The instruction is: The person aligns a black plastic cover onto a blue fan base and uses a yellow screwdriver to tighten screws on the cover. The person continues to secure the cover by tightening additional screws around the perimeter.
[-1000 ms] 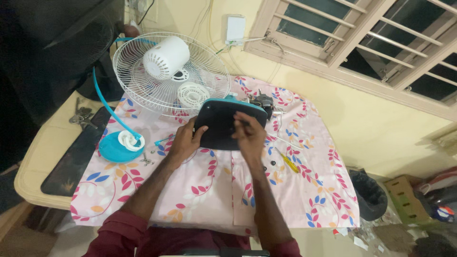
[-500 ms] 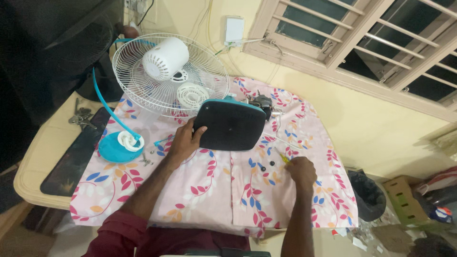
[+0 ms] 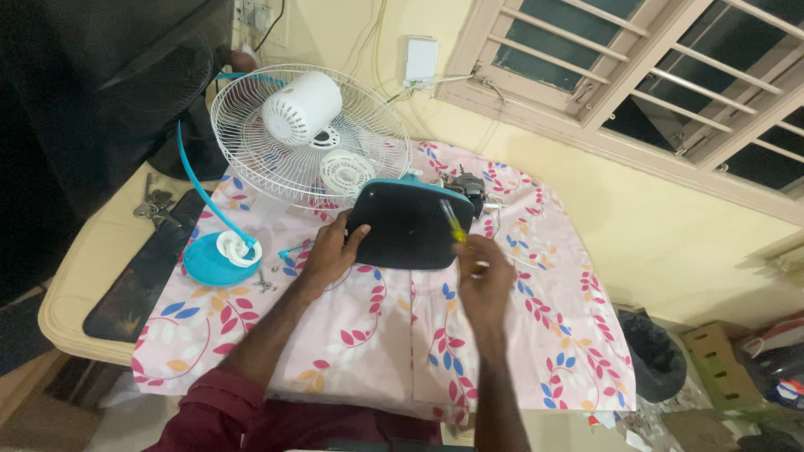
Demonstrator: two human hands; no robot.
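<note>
Our left hand grips the dark fan base at its 9 o'clock edge; our right hand holds the yellow screwdriver, tip over it. We judge unscrewing next, needing tip seated squarely.

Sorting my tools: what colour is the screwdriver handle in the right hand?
Yellow, seen in the head view: screwdriver, right hand.

The fan base is lying at the centre of the cloth-covered table. The wire guard is sitting at its ten o'clock, the motor at one o'clock, the round cap at nine o'clock, the keys lying beyond it.
</note>
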